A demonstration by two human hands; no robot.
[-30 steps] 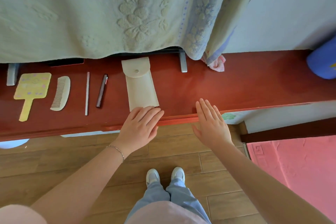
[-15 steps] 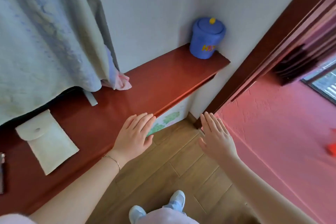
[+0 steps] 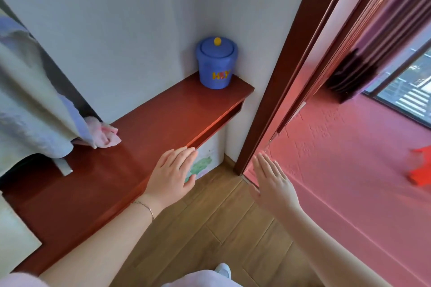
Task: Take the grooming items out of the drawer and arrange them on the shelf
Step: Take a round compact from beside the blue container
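The red-brown wooden shelf [image 3: 163,121] runs from the lower left toward the wall corner. My left hand [image 3: 172,172] lies flat with spread fingers over the shelf's front edge and holds nothing. My right hand [image 3: 272,182] hovers flat and empty to the right, above the floor near the door frame. Only a corner of the cream pouch [image 3: 16,237] shows at the left edge, lying on the shelf. The mirror, comb and other grooming items are out of view.
A blue lidded pot [image 3: 216,63] stands at the shelf's far right end. A pale towel [image 3: 30,109] and a pink cloth [image 3: 105,134] hang over the shelf at left. A dark door frame [image 3: 279,77] and pink wall lie to the right, wooden floor [image 3: 221,221] below.
The view has swung right along the shelf, so the mirror, comb and sticks left the frame and the pouch slid to the left edge. Both hands stay flat and empty.
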